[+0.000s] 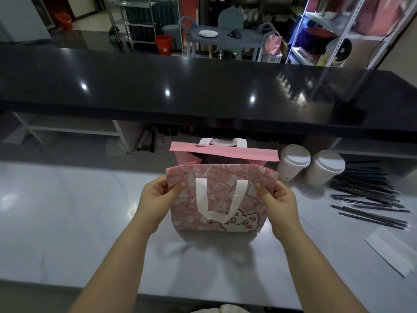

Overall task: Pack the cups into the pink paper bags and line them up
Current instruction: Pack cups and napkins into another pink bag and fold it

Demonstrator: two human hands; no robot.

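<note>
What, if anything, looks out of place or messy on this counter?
Only the black straws, strewn in a loose fan at the right. The two cups stand upright, lidded; nothing spilled. The pink bag looks intact.

Pink bag open, two lidded cups beside it.
The pink paper bag [222,199] stands upright in the middle, mouth open. Its near face is printed with a cartoon cat, a white handle hangs down it, and the far wall is plain pink. Just to its right and slightly farther off, the left cup [292,164] and right cup [325,170] stand side by side, pale and white-lidded.
</note>
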